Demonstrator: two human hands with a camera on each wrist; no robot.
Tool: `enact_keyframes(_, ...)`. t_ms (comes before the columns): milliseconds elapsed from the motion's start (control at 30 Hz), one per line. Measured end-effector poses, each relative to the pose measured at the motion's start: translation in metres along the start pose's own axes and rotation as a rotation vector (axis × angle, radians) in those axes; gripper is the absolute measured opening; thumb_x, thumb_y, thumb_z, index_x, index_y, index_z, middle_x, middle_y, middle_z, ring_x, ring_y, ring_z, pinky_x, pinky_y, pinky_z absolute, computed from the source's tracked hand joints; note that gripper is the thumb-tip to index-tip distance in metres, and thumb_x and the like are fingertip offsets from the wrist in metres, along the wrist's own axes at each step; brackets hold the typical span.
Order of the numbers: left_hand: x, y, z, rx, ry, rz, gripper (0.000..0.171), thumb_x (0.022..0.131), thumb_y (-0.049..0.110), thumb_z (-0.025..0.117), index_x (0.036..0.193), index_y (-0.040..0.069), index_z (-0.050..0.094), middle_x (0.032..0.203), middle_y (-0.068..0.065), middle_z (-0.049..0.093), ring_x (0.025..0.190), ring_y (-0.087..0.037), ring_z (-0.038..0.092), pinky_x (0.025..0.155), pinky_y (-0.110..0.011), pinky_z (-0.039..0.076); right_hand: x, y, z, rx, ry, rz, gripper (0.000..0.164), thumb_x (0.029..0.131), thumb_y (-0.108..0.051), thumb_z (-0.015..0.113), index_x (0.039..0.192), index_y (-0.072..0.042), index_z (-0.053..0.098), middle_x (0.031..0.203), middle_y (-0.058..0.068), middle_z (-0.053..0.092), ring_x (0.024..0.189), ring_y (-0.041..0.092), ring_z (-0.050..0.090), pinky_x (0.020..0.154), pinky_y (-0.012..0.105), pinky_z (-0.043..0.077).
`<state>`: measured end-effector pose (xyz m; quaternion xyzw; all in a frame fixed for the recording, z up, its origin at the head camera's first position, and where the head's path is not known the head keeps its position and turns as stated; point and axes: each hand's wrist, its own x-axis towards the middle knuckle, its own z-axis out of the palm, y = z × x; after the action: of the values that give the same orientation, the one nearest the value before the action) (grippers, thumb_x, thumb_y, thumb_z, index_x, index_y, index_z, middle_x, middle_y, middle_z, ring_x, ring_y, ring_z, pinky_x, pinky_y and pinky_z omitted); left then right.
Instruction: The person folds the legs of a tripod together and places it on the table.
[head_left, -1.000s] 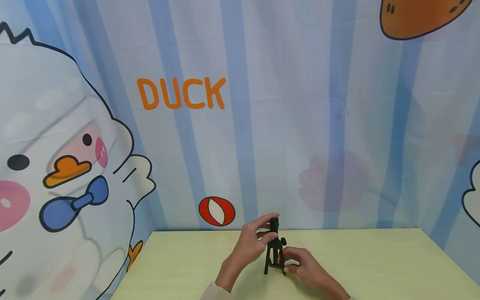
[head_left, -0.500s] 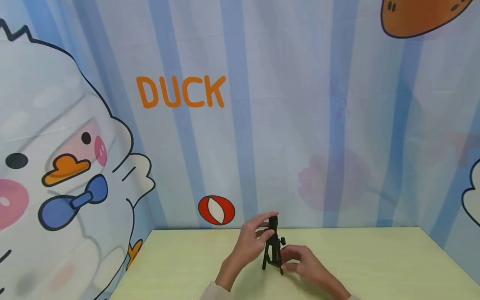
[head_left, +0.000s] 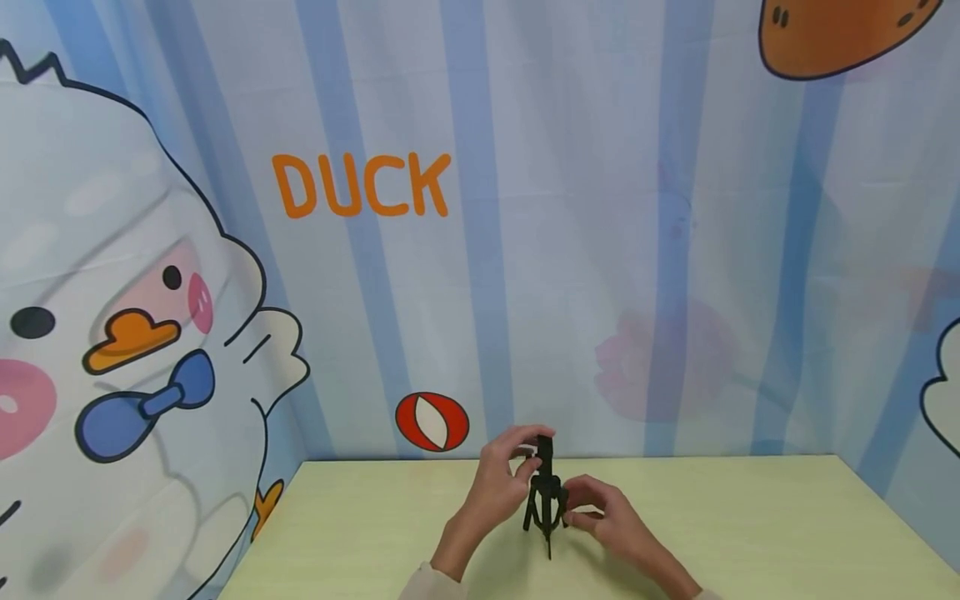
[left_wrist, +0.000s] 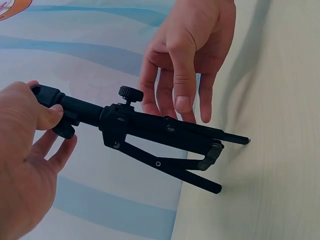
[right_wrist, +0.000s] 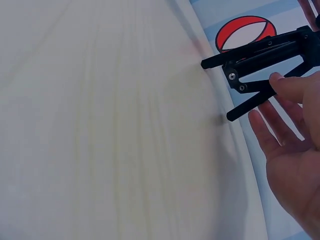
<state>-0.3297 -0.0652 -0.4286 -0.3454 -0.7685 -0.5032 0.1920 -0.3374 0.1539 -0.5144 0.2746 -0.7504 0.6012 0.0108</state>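
A small black tripod (head_left: 546, 492) stands roughly upright near the middle of the table, its legs partly spread. My left hand (head_left: 504, 471) grips its head at the top, thumb on the near side and fingers over and behind. In the left wrist view a round knob (left_wrist: 131, 94) sticks out from the tripod's collar. Low on the right side, my right hand (head_left: 609, 518) pinches one leg (right_wrist: 255, 104), with the thumb (right_wrist: 287, 87) on it and the fingers beyond. Whether the feet touch the table, I cannot tell.
The pale yellow table (head_left: 360, 533) runs back to a printed fabric backdrop (head_left: 577, 233) with blue stripes. A printed red and white ball (head_left: 432, 422) sits on the cloth just above the table's back edge. A large printed duck (head_left: 135, 333) covers the left side.
The tripod has turned about its upright axis and shifted slightly left, so one leg now points toward me. My right hand has moved up a little; my left keeps its grip on the top.
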Motion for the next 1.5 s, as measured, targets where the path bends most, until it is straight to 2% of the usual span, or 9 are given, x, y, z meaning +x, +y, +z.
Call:
enact_keyframes(133, -0.0006, -0.0015, -0.0005, 0.031, -0.005, 0.027, 0.052, 0.093, -0.014, 0.067, 0.132, 0.020, 0.068, 0.134, 0.002, 0.067, 0.125, -0.020, 0.062, 0.102, -0.040, 0.055, 0.0005, 0.0004, -0.0010, 0.019, -0.020, 0.011, 0.031, 0.098, 0.000, 0.069, 0.128, 0.006, 0.063, 0.120, 0.025, 0.067, 0.108, 0.025, 0.069, 0.090, 0.031, 0.059)
enact_keyframes(267, -0.0024, -0.0028, 0.0007, 0.041, 0.021, 0.066, 0.040, 0.096, 0.003, 0.074, 0.131, 0.021, 0.070, 0.140, 0.002, 0.061, 0.130, -0.022, 0.058, 0.098, -0.041, 0.057, -0.0001, -0.0020, -0.0014, 0.006, -0.021, 0.030, 0.025, 0.100, -0.005, 0.068, 0.124, 0.003, 0.066, 0.117, 0.021, 0.069, 0.109, 0.033, 0.068, 0.087, 0.030, 0.059)
enact_keyframes(367, -0.0032, -0.0022, 0.0022, 0.043, 0.054, 0.089, 0.034, 0.095, 0.010, 0.078, 0.126, 0.021, 0.072, 0.136, 0.001, 0.060, 0.117, -0.023, 0.063, 0.091, -0.041, 0.060, -0.0008, -0.0025, -0.0006, -0.006, -0.022, 0.023, 0.022, 0.101, -0.008, 0.068, 0.120, 0.002, 0.068, 0.113, 0.018, 0.071, 0.105, 0.029, 0.069, 0.085, 0.029, 0.059)
enact_keyframes(500, -0.0031, -0.0010, 0.0027, 0.050, 0.077, 0.116, 0.035, 0.092, 0.006, 0.080, 0.123, 0.022, 0.073, 0.126, 0.002, 0.063, 0.100, -0.021, 0.066, 0.085, -0.038, 0.061, -0.0011, -0.0015, 0.0000, -0.018, -0.023, 0.035, 0.020, 0.101, -0.009, 0.069, 0.118, 0.001, 0.070, 0.111, 0.012, 0.072, 0.103, 0.019, 0.069, 0.085, 0.028, 0.058)
enact_keyframes(567, -0.0029, -0.0005, 0.0022, 0.053, 0.079, 0.132, 0.035, 0.092, 0.005, 0.080, 0.122, 0.021, 0.073, 0.122, 0.002, 0.065, 0.099, -0.020, 0.067, 0.085, -0.037, 0.061, -0.0012, -0.0015, 0.0001, -0.014, -0.029, 0.048, 0.018, 0.100, -0.009, 0.069, 0.116, 0.000, 0.070, 0.111, 0.011, 0.072, 0.104, 0.016, 0.069, 0.088, 0.028, 0.058)
enact_keyframes(833, -0.0028, -0.0009, -0.0014, 0.060, 0.074, 0.197, 0.033, 0.094, 0.002, 0.076, 0.123, 0.017, 0.072, 0.116, 0.000, 0.070, 0.100, -0.017, 0.069, 0.088, -0.033, 0.060, -0.0025, -0.0077, -0.0010, 0.052, -0.108, 0.072, 0.018, 0.100, -0.005, 0.068, 0.117, 0.001, 0.069, 0.114, 0.020, 0.070, 0.111, 0.030, 0.067, 0.092, 0.028, 0.056)
enact_keyframes(967, -0.0033, -0.0001, -0.0032, 0.039, 0.052, 0.182, 0.033, 0.095, 0.000, 0.074, 0.125, 0.012, 0.071, 0.120, -0.002, 0.071, 0.105, -0.018, 0.070, 0.091, -0.034, 0.060, -0.0038, -0.0088, -0.0018, 0.083, -0.171, 0.072, 0.022, 0.099, -0.001, 0.065, 0.121, 0.003, 0.069, 0.117, 0.027, 0.069, 0.111, 0.033, 0.067, 0.089, 0.029, 0.057)
enact_keyframes(1167, -0.0056, 0.0013, -0.0045, -0.023, 0.020, 0.111, 0.038, 0.095, -0.004, 0.072, 0.127, 0.016, 0.070, 0.125, -0.004, 0.072, 0.110, -0.023, 0.071, 0.096, -0.040, 0.059, -0.0049, -0.0040, -0.0024, 0.099, -0.265, 0.048, 0.025, 0.096, 0.005, 0.064, 0.121, 0.004, 0.070, 0.120, 0.026, 0.068, 0.110, 0.037, 0.067, 0.089, 0.030, 0.058)
enact_keyframes(1500, -0.0067, 0.0008, -0.0058, -0.044, 0.012, 0.060, 0.039, 0.096, -0.006, 0.070, 0.128, 0.017, 0.070, 0.126, -0.006, 0.072, 0.111, -0.023, 0.070, 0.098, -0.042, 0.058, -0.0024, 0.0002, -0.0005, 0.036, -0.290, 0.024, 0.026, 0.094, 0.007, 0.066, 0.118, 0.000, 0.072, 0.117, 0.019, 0.071, 0.104, 0.036, 0.070, 0.086, 0.030, 0.059)
